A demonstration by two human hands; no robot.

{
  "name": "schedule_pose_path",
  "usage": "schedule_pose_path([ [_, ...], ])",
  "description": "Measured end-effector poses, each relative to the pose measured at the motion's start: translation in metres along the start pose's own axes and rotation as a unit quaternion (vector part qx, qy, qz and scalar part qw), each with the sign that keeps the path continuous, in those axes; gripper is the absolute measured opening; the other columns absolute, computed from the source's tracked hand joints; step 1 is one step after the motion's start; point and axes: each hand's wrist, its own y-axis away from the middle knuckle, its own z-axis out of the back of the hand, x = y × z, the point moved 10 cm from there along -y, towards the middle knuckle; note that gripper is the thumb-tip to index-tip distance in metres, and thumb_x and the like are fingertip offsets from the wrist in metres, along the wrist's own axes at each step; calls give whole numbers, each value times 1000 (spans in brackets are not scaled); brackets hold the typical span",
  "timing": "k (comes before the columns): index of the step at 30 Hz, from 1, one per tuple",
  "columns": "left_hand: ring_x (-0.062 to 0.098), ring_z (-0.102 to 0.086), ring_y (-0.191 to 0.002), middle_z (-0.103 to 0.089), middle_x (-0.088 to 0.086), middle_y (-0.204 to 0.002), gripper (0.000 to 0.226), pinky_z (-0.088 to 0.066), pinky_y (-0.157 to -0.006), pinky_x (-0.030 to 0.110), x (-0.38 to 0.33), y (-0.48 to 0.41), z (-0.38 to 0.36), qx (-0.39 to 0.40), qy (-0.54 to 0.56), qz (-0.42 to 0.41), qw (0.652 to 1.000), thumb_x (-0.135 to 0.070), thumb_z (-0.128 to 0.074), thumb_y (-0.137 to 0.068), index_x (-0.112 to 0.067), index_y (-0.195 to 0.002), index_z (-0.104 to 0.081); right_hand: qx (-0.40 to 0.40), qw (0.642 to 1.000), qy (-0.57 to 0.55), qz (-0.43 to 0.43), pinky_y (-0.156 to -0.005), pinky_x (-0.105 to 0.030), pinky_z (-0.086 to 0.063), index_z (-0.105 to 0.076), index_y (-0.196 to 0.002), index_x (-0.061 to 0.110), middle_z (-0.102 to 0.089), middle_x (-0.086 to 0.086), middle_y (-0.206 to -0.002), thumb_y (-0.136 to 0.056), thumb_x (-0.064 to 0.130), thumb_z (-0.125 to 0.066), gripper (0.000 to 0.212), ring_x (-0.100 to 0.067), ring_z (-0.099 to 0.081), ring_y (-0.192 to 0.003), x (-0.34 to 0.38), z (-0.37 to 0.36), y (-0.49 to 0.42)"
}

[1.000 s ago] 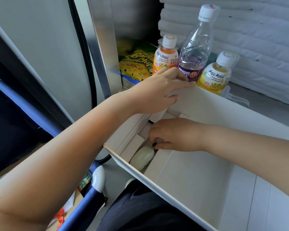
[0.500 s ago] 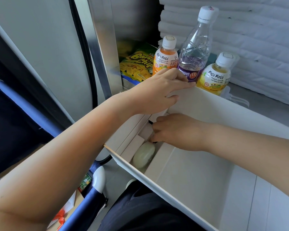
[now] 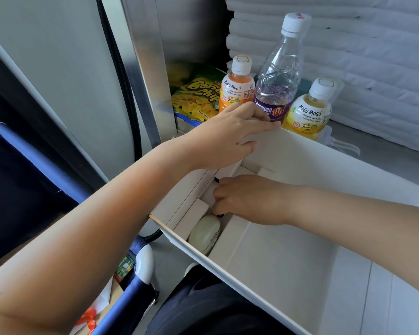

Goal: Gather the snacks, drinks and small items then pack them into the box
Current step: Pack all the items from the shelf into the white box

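Note:
A white cardboard box point(image 3: 288, 269) lies open in front of me. My left hand point(image 3: 228, 134) holds its far wall near the left corner, fingers over the rim and thumb inside. My right hand point(image 3: 249, 199) reaches down into the narrow left compartment with its fingers curled; what lies under them is hidden. A pale green oval item point(image 3: 205, 234) lies in that compartment just in front of my right hand. Behind the box stand an orange Mogu Mogu bottle point(image 3: 236, 90), a clear water bottle point(image 3: 278, 81) and a yellow Mogu Mogu bottle point(image 3: 310, 112). A banana chips bag point(image 3: 196, 97) sits to their left.
A metal post point(image 3: 150, 68) and a black cable point(image 3: 121, 68) rise at the left of the box. Stacked white padding point(image 3: 361, 56) forms the back wall. A blue padded bar point(image 3: 46, 165) and loose packaging point(image 3: 124, 267) lie low on the left.
My right hand has slid a little farther back along the narrow compartment, so more of the oval item shows. My left hand has kept its hold on the box wall.

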Motion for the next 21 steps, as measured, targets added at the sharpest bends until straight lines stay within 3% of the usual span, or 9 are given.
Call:
schedule_pose_path([
  [7, 10, -26, -128, -40, -7, -133, 48, -13, -98, 8, 1, 0, -1, 3, 0, -1, 1000, -17, -50, -95, -29, -140, -42, -103, 993, -50, 19, -70, -33, -40, -62, -116, 21, -57, -1, -103, -98, 32, -45, 27, -19, -50, -95, 5, 28, 9],
  [11, 11, -28, -127, -40, -6, -133, 49, -15, -100, 11, -1, 1, 1, 1, 0, -3, 1000, -14, -50, -94, -27, -140, -42, -86, 994, -52, 36, -66, -32, -37, -56, -126, 22, -55, -1, -108, -97, 38, -49, 34, -19, -52, -95, 17, 20, 5],
  [17, 12, -28, -128, -41, -4, -132, 49, -18, -104, 16, -2, 5, 2, 5, 12, -13, 1000, -11, -48, -94, -25, -141, -42, -62, 998, -3, 11, -71, -36, -38, -49, -131, 23, -52, -1, -114, -99, 43, -40, 39, -20, -48, -100, 18, 23, 6],
  [21, 14, -29, -125, -41, -3, -131, 49, -14, -102, 11, -4, 4, 3, 4, 10, -23, 1000, -10, -46, -94, -25, -141, -42, -64, 994, 26, -86, -80, -37, -43, -52, -122, 23, -52, 1, -114, -95, 46, -34, 39, -20, -47, -105, -1, 42, 35],
])
